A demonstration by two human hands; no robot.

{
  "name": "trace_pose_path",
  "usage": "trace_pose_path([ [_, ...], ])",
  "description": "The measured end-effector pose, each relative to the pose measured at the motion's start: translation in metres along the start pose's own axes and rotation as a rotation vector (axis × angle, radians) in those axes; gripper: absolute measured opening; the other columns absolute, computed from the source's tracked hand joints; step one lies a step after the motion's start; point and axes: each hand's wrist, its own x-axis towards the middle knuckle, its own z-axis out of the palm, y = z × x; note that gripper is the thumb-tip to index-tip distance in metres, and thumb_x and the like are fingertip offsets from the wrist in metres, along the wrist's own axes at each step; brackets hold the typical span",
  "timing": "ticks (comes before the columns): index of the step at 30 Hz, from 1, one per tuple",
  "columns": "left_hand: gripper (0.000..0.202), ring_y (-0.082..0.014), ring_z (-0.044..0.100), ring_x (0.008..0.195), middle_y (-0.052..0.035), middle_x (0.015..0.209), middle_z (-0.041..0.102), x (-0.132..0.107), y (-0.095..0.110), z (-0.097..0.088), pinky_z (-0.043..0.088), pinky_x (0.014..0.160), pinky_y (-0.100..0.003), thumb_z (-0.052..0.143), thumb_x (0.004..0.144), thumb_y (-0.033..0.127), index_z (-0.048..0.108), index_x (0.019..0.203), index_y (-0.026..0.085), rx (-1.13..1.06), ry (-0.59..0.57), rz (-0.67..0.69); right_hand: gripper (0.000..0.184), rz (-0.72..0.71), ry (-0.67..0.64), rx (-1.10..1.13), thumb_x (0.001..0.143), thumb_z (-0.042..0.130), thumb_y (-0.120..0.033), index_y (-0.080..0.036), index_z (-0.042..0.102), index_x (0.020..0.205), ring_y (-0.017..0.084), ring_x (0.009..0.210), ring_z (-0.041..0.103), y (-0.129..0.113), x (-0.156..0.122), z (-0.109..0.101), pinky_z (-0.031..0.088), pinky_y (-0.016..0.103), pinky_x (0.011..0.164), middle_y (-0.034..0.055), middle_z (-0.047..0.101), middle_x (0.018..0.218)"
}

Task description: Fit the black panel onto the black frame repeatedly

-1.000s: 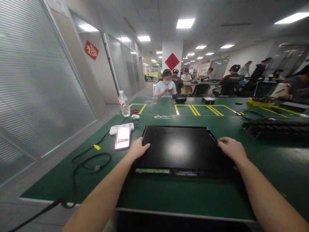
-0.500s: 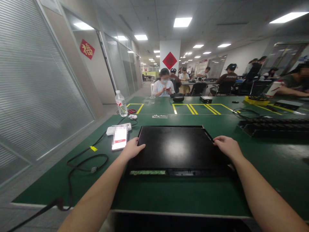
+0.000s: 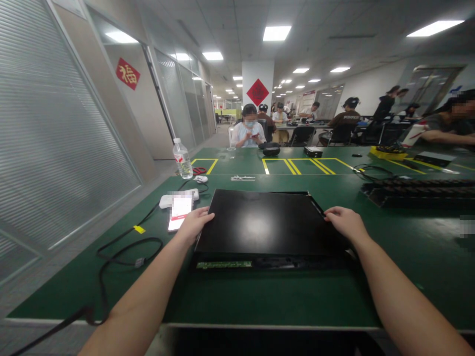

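A flat black display panel (image 3: 260,225) lies over a shallow black frame (image 3: 315,203) on the green table. Its far left corner sits slightly above the frame, so it looks a little tilted. Along the near edge, a narrow green circuit board (image 3: 223,265) is exposed. My left hand (image 3: 193,223) grips the panel's left edge, thumb on top and fingers partly hidden. On the opposite side my right hand (image 3: 346,222) is closed, with thumb and fingertips pinching the frame's right edge. Whether it also touches the panel is hard to see.
Left of the panel are a lit phone (image 3: 180,210), a white power strip (image 3: 168,199), a looped black cable (image 3: 129,244) and a water bottle (image 3: 183,160). A long black ribbed part (image 3: 415,193) lies on the right. Across the table sits a person (image 3: 249,131).
The panel's left side has risen slightly from the frame. My left hand has moved a little outward and up with it. My right hand stays at the right edge; the view has shifted slightly.
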Motion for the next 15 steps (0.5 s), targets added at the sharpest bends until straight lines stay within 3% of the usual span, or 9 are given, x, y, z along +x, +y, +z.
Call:
trace_pose_path([
  [5, 0.042, -0.0255, 0.078, 0.105, -0.0122, 0.116, 0.080, 0.008, -0.007, -0.004, 0.063, 0.092, -0.037, 0.072, 0.091, 0.021, 0.067, 0.132, 0.016, 0.025, 0.030, 0.132, 0.024, -0.001, 0.008, 0.003, 0.076, 0.059, -0.030, -0.024, 0.080, 0.088, 0.025, 0.088, 0.073, 0.000, 0.000, 0.000, 0.046, 0.030, 0.067, 0.0028, 0.079, 0.081],
  [9, 0.043, -0.0261, 0.077, 0.105, -0.0135, 0.121, 0.079, 0.009, -0.008, -0.005, 0.063, 0.091, -0.037, 0.077, 0.087, 0.022, 0.070, 0.129, 0.016, 0.043, 0.042, 0.139, 0.025, 0.002, -0.002, -0.004, 0.077, 0.059, -0.031, -0.025, 0.080, 0.090, 0.025, 0.087, 0.072, 0.000, 0.001, 0.000, 0.047, 0.031, 0.068, 0.0029, 0.079, 0.082],
  [15, 0.039, -0.0313, 0.074, 0.109, -0.0118, 0.113, 0.081, 0.014, -0.015, -0.009, 0.059, 0.092, -0.041, 0.077, 0.077, 0.029, 0.077, 0.114, 0.014, 0.283, 0.024, 0.304, 0.026, 0.009, 0.002, -0.027, 0.077, 0.061, -0.033, -0.025, 0.081, 0.092, 0.025, 0.087, 0.072, 0.001, 0.001, 0.001, 0.047, 0.032, 0.070, 0.0035, 0.079, 0.085],
])
